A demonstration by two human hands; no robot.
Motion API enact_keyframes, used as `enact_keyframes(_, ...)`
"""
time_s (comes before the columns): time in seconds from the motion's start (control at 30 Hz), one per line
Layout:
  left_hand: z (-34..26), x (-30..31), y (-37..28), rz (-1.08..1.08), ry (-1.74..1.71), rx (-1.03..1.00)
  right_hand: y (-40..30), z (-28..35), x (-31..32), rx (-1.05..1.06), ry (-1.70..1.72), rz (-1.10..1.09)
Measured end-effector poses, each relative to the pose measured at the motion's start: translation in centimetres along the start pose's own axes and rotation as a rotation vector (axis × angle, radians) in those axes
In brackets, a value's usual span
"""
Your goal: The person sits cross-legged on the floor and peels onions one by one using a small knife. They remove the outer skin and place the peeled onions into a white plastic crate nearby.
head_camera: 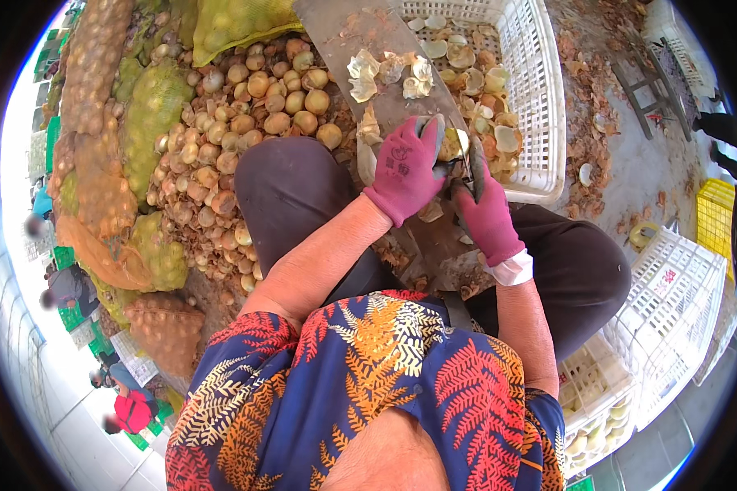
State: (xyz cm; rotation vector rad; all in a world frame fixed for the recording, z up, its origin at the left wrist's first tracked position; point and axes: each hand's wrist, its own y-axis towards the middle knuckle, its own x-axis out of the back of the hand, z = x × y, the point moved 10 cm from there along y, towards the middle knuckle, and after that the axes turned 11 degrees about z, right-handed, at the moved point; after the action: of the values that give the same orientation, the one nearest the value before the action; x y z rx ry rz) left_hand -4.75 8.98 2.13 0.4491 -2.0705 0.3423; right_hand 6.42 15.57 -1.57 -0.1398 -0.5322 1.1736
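Observation:
My left hand (406, 170), in a pink glove with grey fingertips, grips a yellow onion (449, 145) over the plank between my knees. Part of the onion's pale flesh shows on its right side. In a matching glove, my right hand (486, 212) is closed around a small knife (465, 167), its thin blade against the onion; most of the handle is hidden by my fingers. Beyond my hands, pieces of onion skin (363, 75) lie on the worn plank (328, 30).
A white plastic crate (537, 98) holding onion peelings stands just right of the plank. Loose onions (221, 147) are heaped to the left, with yellow mesh sacks (153, 129) behind. More white crates (669, 276) stand at lower right. Several people work at far left.

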Motion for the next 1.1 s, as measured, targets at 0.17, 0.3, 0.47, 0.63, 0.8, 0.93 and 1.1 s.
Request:
enact_keyframes(0.17, -0.1, 0.4, 0.2, 0.004, -0.052, 0.021, 0.6, -0.2, 0.0, 0.089, 0.149, -0.017)
enact_keyframes(0.3, 0.5, 0.3, 0.4, 0.012, -0.171, 0.057, 0.7, 0.9, 0.9, 0.03, -0.024, -0.064)
enact_keyframes(0.47, 1.3, 0.1, 0.1, -0.009, -0.23, 0.071, 1.6, 1.1, 1.0, 0.146, 0.029, -0.077)
enact_keyframes(0.63, 1.8, 0.2, 0.6, 0.021, -0.285, 0.122, 0.1, 2.3, 0.3, 0.136, 0.001, -0.034)
enact_keyframes(0.8, 1.2, 0.2, 0.8, 0.023, -0.21, 0.09, 0.1, 1.3, -0.1, 0.063, -0.035, 0.009)
enact_keyframes(0.93, -0.5, -0.2, 0.3, -0.02, -0.046, 0.018, -0.4, 2.3, 1.1, -0.172, -0.313, 0.1)
enact_keyframes(1.1, -1.9, -0.3, 0.3, 0.03, 0.113, -0.011, -0.7, 2.7, 1.6, -0.155, -0.367, 0.003)
